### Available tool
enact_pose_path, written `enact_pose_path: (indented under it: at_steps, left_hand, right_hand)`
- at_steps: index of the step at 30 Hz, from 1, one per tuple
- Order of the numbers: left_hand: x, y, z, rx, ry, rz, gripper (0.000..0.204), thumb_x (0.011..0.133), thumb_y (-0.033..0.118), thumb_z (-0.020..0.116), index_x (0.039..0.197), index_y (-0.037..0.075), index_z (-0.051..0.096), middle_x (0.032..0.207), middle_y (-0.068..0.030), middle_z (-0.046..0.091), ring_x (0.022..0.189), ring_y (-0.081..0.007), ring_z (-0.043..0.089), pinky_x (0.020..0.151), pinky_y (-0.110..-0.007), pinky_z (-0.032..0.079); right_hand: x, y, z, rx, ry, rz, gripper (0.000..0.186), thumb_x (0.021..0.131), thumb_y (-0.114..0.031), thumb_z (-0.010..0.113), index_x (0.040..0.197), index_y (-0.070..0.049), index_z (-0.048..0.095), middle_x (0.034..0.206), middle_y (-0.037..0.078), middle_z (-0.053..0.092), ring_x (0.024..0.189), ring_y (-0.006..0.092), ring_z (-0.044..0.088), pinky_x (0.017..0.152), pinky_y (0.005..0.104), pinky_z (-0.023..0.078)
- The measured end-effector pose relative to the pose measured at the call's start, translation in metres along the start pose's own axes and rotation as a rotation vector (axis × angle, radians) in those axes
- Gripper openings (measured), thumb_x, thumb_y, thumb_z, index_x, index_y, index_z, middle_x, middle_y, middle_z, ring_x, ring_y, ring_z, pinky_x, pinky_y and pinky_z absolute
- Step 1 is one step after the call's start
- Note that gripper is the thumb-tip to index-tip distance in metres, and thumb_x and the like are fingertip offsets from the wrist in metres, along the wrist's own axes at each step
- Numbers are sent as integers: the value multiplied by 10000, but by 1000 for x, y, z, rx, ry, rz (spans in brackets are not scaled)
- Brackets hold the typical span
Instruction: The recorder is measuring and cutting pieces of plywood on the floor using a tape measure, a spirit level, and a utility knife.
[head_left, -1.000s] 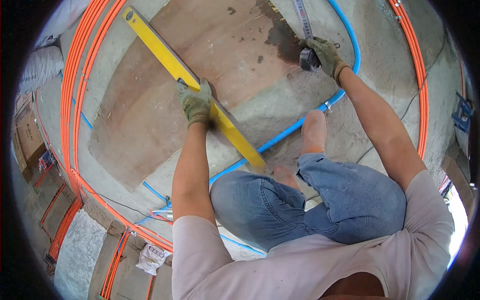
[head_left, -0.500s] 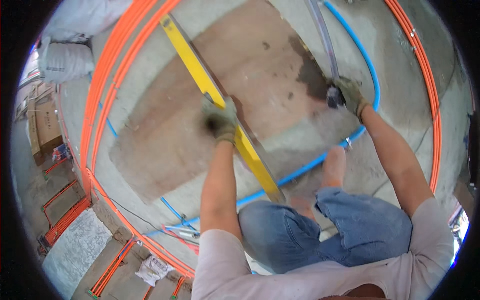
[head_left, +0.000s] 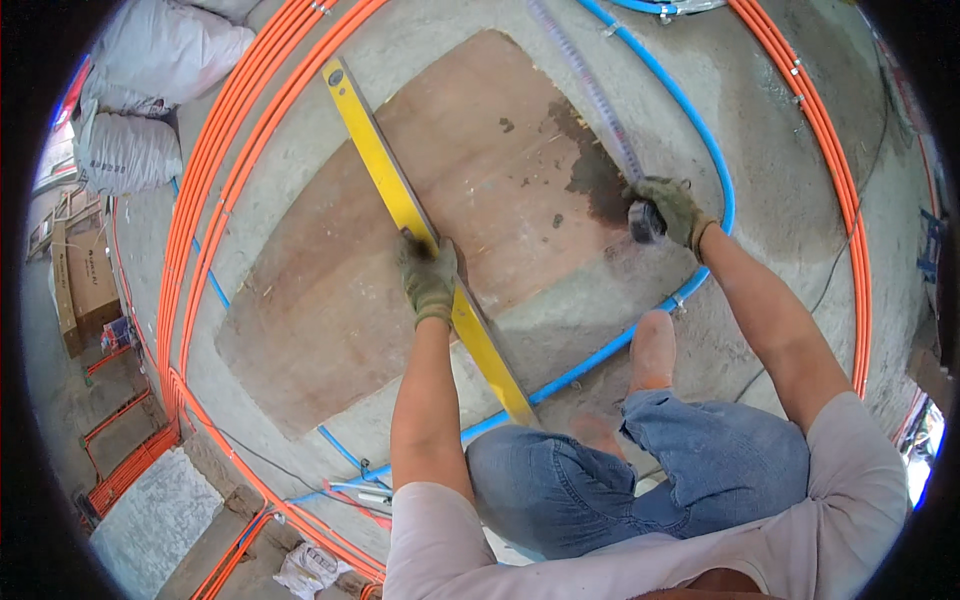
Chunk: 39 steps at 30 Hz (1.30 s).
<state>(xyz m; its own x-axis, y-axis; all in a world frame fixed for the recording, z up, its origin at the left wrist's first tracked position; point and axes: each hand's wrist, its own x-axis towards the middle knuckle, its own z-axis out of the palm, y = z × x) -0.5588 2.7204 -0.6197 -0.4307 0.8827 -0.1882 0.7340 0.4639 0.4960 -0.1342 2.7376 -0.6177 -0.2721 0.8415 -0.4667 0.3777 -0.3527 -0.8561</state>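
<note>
A long yellow spirit level lies slantwise across a brown wooden board on the concrete floor. My left hand, in a grey-green work glove, grips the level near its middle, fingers closed over its edge. Over the right side of the board, my gloved right hand is closed round a dark tape measure. Its blade extends away from me toward the upper edge of the view, where its far end is cut off. A dark wet patch marks the board beside the tape.
Blue pipe curves round the board's right and near sides. Orange conduits run along the left, and more orange conduits along the right. White sacks are piled at far left. My bare foot stands close to the blue pipe.
The view has shifted slightly. The tape blade has swung leftward over the board's far right edge. My left hand sits a little nearer the middle of the level; both hands keep their holds.
</note>
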Motion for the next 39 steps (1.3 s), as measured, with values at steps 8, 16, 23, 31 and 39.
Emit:
enact_pose_path:
  at_steps: [8, 16, 23, 31, 39]
  left_hand:
    - [2, -1, -2, 32, 59, 146, 747, 764, 350, 741, 1338, -46, 472, 1297, -244, 551, 1199, -405, 507, 1045, -440, 389]
    - [5, 9, -5, 76, 50, 139, 628, 783, 355, 721, 1246, -20, 522, 1190, -207, 598, 1113, -412, 543, 953, -465, 437]
    - [-1, 39, 17, -52, 87, 129, 622, 792, 375, 688, 1239, -20, 515, 1159, -227, 604, 1099, -426, 545, 944, -474, 440]
    - [7, 40, 22, -95, 10, 108, 608, 746, 348, 754, 1173, -22, 530, 1092, -234, 625, 1036, -411, 582, 918, -450, 455]
    - [-93, 0, -22, -145, -254, 203, 362, 889, 293, 661, 1018, -39, 596, 975, -214, 649, 886, -357, 613, 781, -436, 476]
  right_hand:
    - [-1, -5, 21, 249, 112, 264, 215, 864, -190, 601, 854, -17, 729, 730, 62, 689, 640, 157, 625, 616, 318, 512]
    - [-18, 19, 3, 74, 211, 111, 228, 890, -215, 582, 859, -25, 705, 738, 63, 670, 625, 164, 610, 584, 327, 493]
    - [-34, 21, -22, -31, 172, 226, 252, 918, -223, 570, 944, -4, 691, 832, 47, 674, 739, 150, 622, 682, 295, 507]
    - [-23, 46, -21, -38, 224, 313, 222, 957, -203, 565, 1005, -12, 667, 838, 51, 673, 735, 137, 639, 692, 269, 525]
    - [-25, 65, -23, -264, 188, -97, 253, 970, -225, 548, 994, -8, 676, 841, 55, 673, 680, 120, 626, 635, 264, 521]
